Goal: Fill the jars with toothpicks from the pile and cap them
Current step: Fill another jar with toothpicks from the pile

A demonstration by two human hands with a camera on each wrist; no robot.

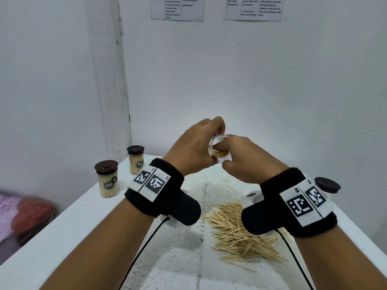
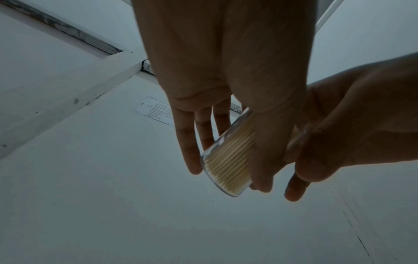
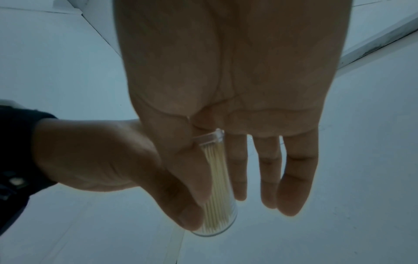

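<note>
Left hand: my left hand (image 1: pixel 193 146) was raised above the table, fingers and thumb wrapped round the clear jar (image 1: pixel 220 150), which I held tilted with its open mouth toward me
Right hand: my right hand (image 1: pixel 244 159) was at the jar's mouth, a fingertip dipped in among the toothpick tips; the right wrist view showed my other fingers (image 3: pixel 294 171) hanging nearly straight beside the jar's wall
Jar in hand: uncapped, with toothpicks standing lengthwise against its bottom, as the left wrist view (image 2: pixel 228 160) showed
Pile: the loose toothpicks (image 1: pixel 238 233) lay scattered on a white lace mat (image 1: pixel 215 191) on the table, below and nearer to me than my hands, partly hidden by my right wristband
Loose cap: a dark brown cap (image 1: pixel 327 184) lay on the table at the right, just beyond my right wristband; what it rested on I could not tell
Finished jars: two capped jars, a nearer one (image 1: pixel 107 178) and a farther one (image 1: pixel 135 159), stood upright at the table's left edge, full of toothpicks, near each other but apart
Table: white top (image 1: pixel 69 237), set in a corner of white walls
Wall: two printed sheets (image 1: pixel 177 8) hung high up, the text too small to read
</note>
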